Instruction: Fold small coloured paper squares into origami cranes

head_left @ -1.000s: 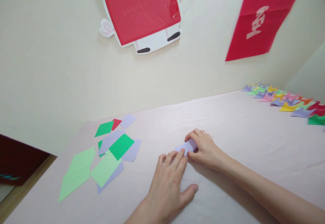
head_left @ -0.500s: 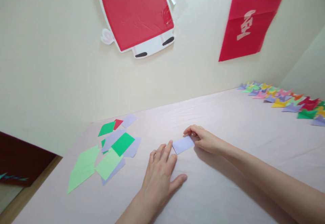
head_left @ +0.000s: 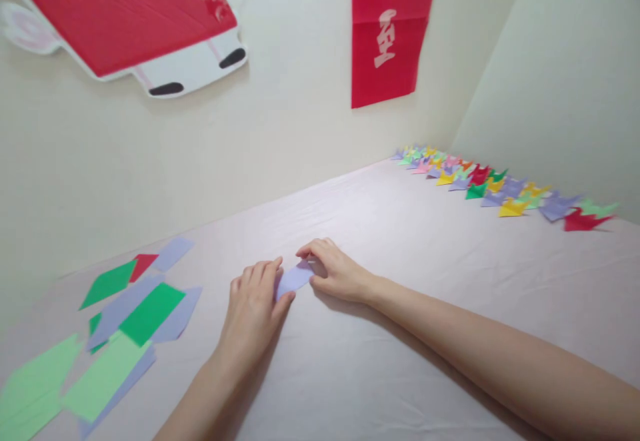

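A small folded lavender paper (head_left: 294,278) lies on the pale pink table (head_left: 410,261) between my hands. My left hand (head_left: 254,304) rests on its left end, fingers curled over the edge and thumb tucked beneath. My right hand (head_left: 334,273) presses the paper's right end with bent fingers. Both hands are closed on the paper.
Loose flat sheets in green, light green, lavender and red (head_left: 125,301) lie spread at the left. Several folded paper figures in many colours (head_left: 495,184) stand in rows at the far right by the wall corner. Red posters (head_left: 390,27) hang on the wall.
The view has swung to the right. My left hand moved onto the paper's left end, where it lay flat beside it before. My right hand stays on the right end.
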The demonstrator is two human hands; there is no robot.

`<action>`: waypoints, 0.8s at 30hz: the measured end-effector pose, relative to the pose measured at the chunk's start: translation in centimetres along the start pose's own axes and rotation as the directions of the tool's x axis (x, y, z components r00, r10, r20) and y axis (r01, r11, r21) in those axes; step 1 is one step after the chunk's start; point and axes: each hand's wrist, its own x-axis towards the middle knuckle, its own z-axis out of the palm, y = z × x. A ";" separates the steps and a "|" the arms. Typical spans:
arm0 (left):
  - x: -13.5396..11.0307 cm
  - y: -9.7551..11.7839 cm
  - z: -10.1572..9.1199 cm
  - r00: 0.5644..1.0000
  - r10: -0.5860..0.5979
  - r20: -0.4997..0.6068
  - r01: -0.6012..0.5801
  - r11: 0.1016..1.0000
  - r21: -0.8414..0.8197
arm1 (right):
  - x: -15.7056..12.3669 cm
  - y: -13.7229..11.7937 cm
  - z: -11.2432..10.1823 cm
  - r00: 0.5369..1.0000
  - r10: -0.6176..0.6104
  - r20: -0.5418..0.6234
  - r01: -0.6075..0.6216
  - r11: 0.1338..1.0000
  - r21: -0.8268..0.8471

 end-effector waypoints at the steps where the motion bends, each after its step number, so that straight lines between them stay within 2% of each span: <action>1: 0.2 -0.1 0.0 1.000 0.016 0.006 -0.016 1.000 -0.004 | 0.0 0.0 -0.1 1.000 -0.007 -0.003 0.007 1.000 0.014; 11: 1.1 0.8 -0.4 0.971 0.193 -0.140 -0.191 0.981 0.023 | -0.1 -0.2 -1.0 0.997 -0.073 -0.022 0.076 0.973 0.216; 17: 0.7 0.6 -0.7 0.958 0.250 -0.142 -0.255 0.967 -0.020 | -0.5 -0.8 -1.0 0.990 -0.137 -0.018 0.137 0.954 0.269; 20: 0.6 0.6 -1.0 0.953 0.267 -0.143 -0.280 0.957 -0.081 | -0.5 -1.5 -1.5 0.981 -0.190 0.035 0.181 0.967 0.180; 24: 0.9 0.4 -0.6 0.954 0.272 -0.126 -0.290 0.945 -0.154 | -0.2 -2.0 -2.9 0.946 -0.243 0.216 0.255 0.967 -0.028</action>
